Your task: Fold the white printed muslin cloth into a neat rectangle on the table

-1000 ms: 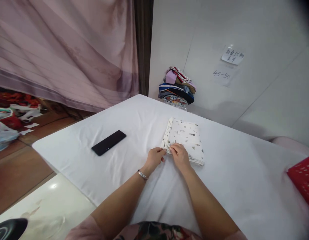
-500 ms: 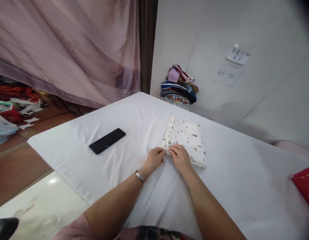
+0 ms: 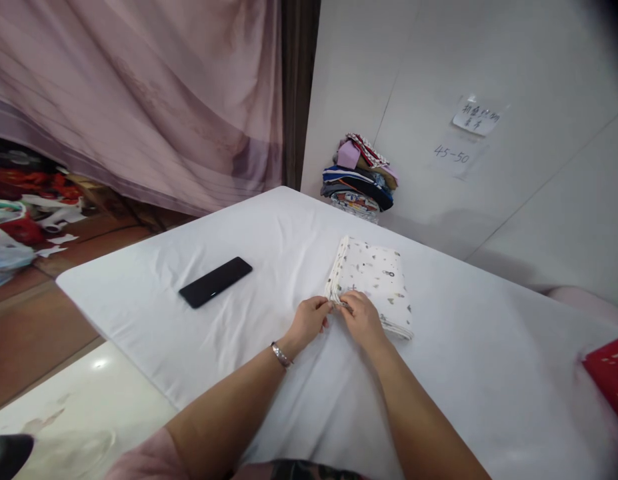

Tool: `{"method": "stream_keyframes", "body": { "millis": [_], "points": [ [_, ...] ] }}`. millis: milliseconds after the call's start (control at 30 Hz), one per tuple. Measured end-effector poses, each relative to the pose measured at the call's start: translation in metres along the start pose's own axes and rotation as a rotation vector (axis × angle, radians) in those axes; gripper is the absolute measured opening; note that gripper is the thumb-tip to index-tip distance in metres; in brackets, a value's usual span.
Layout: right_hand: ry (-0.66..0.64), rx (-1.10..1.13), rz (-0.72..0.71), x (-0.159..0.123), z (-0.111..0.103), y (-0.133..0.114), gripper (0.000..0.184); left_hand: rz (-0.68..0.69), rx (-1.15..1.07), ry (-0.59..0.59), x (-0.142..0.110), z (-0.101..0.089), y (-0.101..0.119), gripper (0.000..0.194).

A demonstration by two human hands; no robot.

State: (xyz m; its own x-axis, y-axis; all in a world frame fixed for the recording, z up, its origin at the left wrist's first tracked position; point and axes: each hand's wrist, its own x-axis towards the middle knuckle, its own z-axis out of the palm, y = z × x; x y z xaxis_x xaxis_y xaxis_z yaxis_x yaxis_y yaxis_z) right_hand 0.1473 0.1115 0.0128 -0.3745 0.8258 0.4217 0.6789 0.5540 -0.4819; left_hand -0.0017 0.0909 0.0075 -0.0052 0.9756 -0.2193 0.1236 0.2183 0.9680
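Note:
A folded white cloth with a small scattered print lies in layers on the white-covered table. At its near left corner, my left hand pinches the fabric edge between thumb and fingers; a metal bracelet circles that wrist. My right hand is closed on the same near edge, just to the right, its fingertips curled at the layers. The two hands are close together but apart. My fingers hide part of the cloth's corner.
A black phone lies left of the cloth. Behind the table's far edge is a stack of folded clothes against the wall. A red object sits at the right edge. A pink curtain hangs at the back left.
Both hands stay at the cloth's near left corner, with only slight finger movement. The whole view has shifted very slightly.

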Motion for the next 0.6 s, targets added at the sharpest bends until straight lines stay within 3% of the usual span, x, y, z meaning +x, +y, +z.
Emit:
{"method": "stream_keyframes", "body": {
  "millis": [167,367,600],
  "points": [
    [0.022,0.025,0.032,-0.0001,0.0043,0.0042,0.013,0.021,-0.003,-0.011,-0.0007,0.0004,0.0001,0.023],
    [0.134,0.047,0.051,-0.0012,0.0035,0.0014,0.016,0.002,-0.021,0.003,-0.0017,0.0004,0.0028,0.023],
    [-0.007,-0.049,-0.054,-0.0014,-0.0005,-0.0027,0.007,0.03,-0.06,0.003,0.0017,0.0003,-0.0015,0.023]
  ]
}}
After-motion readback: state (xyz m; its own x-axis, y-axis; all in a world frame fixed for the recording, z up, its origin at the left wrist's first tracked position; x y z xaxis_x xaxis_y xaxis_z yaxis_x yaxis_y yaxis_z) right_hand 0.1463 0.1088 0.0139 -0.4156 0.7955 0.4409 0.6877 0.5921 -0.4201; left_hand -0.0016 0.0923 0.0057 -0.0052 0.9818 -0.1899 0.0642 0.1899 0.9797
